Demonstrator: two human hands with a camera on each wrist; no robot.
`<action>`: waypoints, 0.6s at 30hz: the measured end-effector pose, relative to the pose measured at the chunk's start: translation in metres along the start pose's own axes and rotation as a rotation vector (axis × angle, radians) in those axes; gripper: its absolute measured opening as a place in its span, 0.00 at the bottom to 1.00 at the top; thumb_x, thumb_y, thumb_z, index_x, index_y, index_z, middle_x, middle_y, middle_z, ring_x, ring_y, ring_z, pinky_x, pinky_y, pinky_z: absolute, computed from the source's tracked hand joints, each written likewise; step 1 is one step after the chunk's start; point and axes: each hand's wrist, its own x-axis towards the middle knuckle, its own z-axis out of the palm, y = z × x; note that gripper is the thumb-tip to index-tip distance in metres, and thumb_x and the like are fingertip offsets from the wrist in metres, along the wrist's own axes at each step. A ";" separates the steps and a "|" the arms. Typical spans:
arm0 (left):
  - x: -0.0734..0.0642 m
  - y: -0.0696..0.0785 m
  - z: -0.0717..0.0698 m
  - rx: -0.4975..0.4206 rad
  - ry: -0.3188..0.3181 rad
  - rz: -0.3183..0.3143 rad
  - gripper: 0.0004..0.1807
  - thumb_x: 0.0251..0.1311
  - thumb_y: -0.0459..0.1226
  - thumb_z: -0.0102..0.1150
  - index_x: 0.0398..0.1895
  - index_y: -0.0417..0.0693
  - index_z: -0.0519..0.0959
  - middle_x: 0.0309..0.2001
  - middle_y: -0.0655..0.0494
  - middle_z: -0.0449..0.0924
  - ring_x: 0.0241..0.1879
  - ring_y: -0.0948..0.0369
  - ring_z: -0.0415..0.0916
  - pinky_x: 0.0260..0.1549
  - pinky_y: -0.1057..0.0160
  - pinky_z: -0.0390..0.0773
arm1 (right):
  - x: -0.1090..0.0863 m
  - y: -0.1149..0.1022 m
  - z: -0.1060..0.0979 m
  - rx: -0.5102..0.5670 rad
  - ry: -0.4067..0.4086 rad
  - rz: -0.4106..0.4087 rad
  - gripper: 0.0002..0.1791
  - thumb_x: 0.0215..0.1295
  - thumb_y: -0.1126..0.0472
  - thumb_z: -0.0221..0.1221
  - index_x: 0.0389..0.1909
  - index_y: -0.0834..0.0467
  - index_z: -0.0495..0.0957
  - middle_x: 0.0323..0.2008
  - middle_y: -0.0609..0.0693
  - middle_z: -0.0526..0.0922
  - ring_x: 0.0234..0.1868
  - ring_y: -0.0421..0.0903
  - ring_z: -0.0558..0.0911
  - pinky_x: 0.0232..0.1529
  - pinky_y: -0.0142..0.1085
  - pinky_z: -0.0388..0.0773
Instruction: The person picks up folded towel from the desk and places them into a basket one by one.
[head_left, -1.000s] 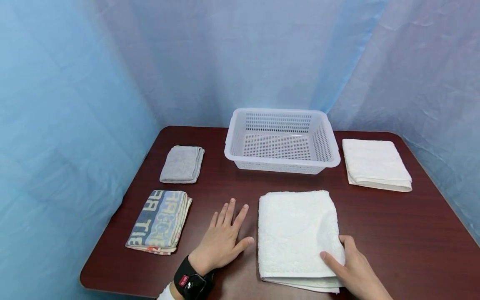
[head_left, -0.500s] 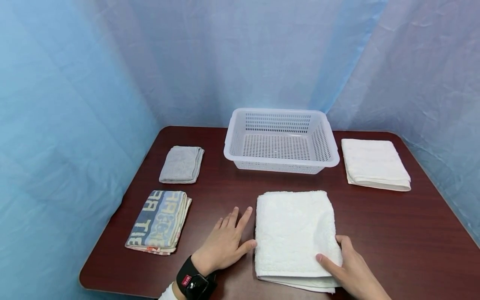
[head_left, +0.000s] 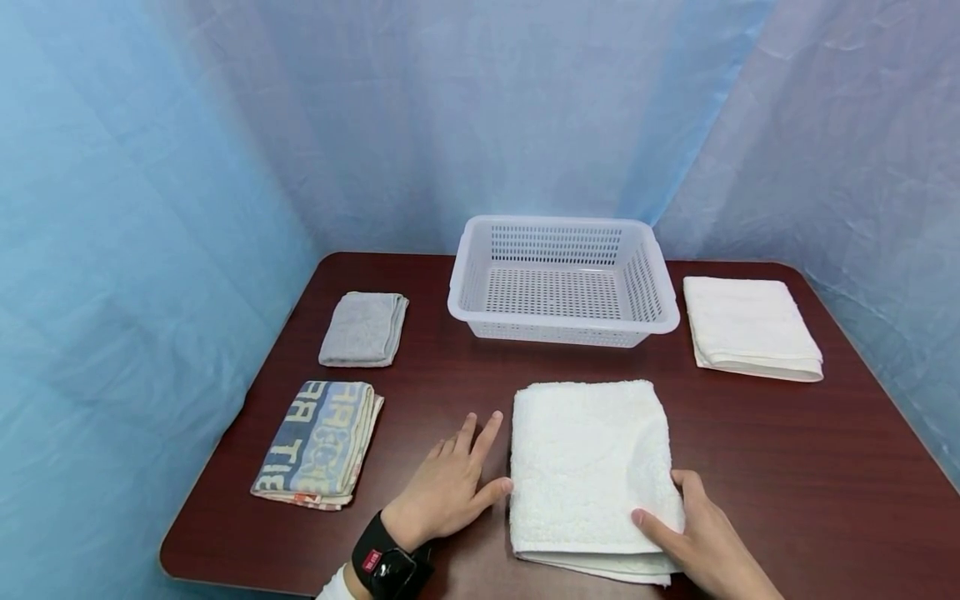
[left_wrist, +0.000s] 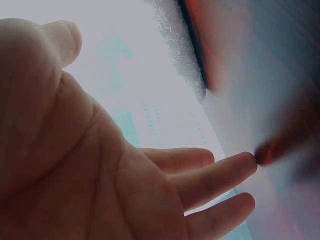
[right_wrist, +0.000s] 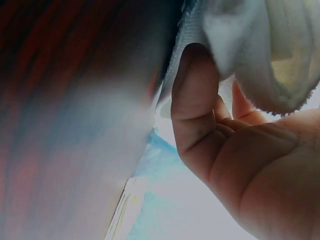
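A folded white towel (head_left: pixel 581 467) lies at the front middle of the table, its layers showing along the near edge. My right hand (head_left: pixel 705 537) grips its near right side, thumb on top and the other fingers around the edge. In the right wrist view, those curled fingers (right_wrist: pixel 196 100) are against the towel's folded layers (right_wrist: pixel 255 55). To the towel's left, my left hand (head_left: pixel 446 493) lies with its fingers spread over the tabletop. The left thumb is at the towel's left edge; whether it touches cannot be told.
A white plastic basket (head_left: pixel 562 327) stands at the back middle of the dark wooden table (head_left: pixel 457 367). A grey folded cloth (head_left: pixel 362 329) and a blue patterned folded towel (head_left: pixel 318 442) lie on the left. Another white folded towel (head_left: pixel 750 325) is at the back right. Blue curtains surround the table.
The white towel and my right hand have shifted slightly left since a second ago. My left hand has moved a little right and nearer, bringing its thumb to the towel's edge.
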 end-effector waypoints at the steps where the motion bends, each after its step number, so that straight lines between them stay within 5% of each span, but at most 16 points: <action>1: 0.000 0.000 0.000 0.002 0.001 0.002 0.44 0.71 0.63 0.41 0.81 0.56 0.40 0.75 0.34 0.51 0.66 0.40 0.67 0.62 0.40 0.66 | 0.000 0.000 0.000 0.001 0.002 -0.003 0.46 0.62 0.43 0.66 0.65 0.69 0.54 0.55 0.68 0.75 0.54 0.58 0.77 0.52 0.53 0.74; 18: 0.000 0.001 0.002 0.045 0.015 0.031 0.42 0.72 0.62 0.39 0.81 0.55 0.42 0.73 0.42 0.61 0.66 0.43 0.67 0.63 0.41 0.65 | -0.002 0.000 0.004 -0.009 0.065 -0.039 0.43 0.60 0.41 0.67 0.62 0.66 0.58 0.50 0.61 0.79 0.47 0.52 0.79 0.44 0.45 0.75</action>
